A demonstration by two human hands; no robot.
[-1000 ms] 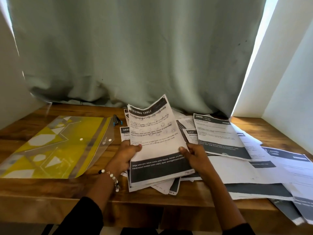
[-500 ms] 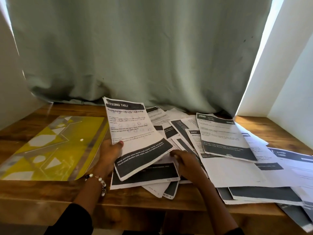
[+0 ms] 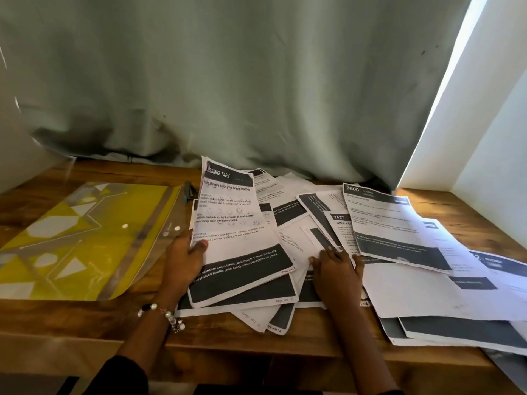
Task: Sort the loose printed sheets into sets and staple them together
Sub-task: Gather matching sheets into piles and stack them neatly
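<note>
Left hand (image 3: 185, 259) pinches the left edge of the "Dressing Table" sheet (image 3: 233, 223), long axis running near-to-far, while right hand (image 3: 336, 269) lies just right of it, fingers straight and together on the loose sheets (image 3: 308, 240), likeliest to draw the matching page.

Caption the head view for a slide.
Left hand lifts the Dressing Table sheet; right hand searches the loose sheets.

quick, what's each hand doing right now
Left hand: grips the dressing table sheet by its left edge.
Right hand: open, fingers flat on the loose sheets.
</note>
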